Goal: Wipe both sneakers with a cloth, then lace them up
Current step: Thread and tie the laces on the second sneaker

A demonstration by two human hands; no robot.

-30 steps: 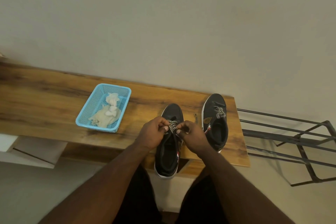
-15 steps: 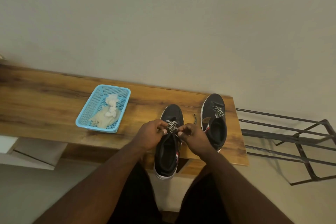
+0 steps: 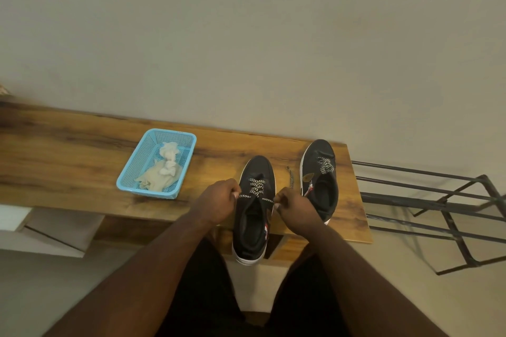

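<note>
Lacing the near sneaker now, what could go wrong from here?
1. The near sneaker has its heel past the table edge; both hands, left hand and right hand, pull its lace sideways, so a tug toward the person may tip it off.
2. A loose lace end lies between the sneakers and could snag.

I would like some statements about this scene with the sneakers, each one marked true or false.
1. The left hand and the right hand each pinch the lace of the near sneaker. True.
2. The cloth lies on the near sneaker. False: it lies in the blue basket.
3. The far sneaker stands at the right end of the wooden bench. True.
4. The metal rack stands left of the basket. False: it stands right of the bench.
</note>
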